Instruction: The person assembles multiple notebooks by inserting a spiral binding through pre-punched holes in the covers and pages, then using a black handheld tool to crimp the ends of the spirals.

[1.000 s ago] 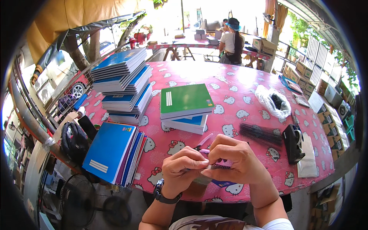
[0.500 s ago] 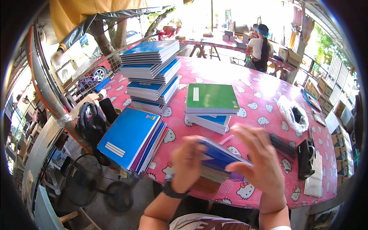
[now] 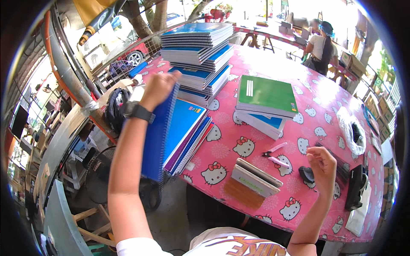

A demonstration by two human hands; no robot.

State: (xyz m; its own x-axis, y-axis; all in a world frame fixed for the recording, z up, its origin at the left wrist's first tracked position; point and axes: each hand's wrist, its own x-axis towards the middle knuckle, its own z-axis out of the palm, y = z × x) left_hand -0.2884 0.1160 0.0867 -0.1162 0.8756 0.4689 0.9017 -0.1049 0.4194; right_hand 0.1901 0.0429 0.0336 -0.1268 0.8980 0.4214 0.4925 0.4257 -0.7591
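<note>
My left hand (image 3: 159,90) is at the left side of the table, its fingers closed on the upper end of a dark blue spiral notebook (image 3: 156,143). That notebook is tilted beside a pile topped by a bright blue notebook (image 3: 183,123), partly covering it. My right hand (image 3: 323,167) is raised over the right part of the table with loosely bent fingers and nothing visible in it. Below its fingertips lies a small black object (image 3: 306,174), close to black spiral coils (image 3: 337,164). A slotted wooden block (image 3: 256,179) and pink-handled cutting pliers (image 3: 275,155) lie between my hands.
A tall stack of spiral notebooks (image 3: 196,53) stands at the far left. A green notebook (image 3: 267,94) tops a shorter pile mid-table. On the right are a plastic bag (image 3: 352,132) and a black box-like object (image 3: 354,187). Another person (image 3: 322,49) sits at a far table.
My left hand has carried the dark blue notebook from above the wooden block to the left pile. My right hand has let go and moved right. The view has shifted, and the block and pliers are uncovered.
</note>
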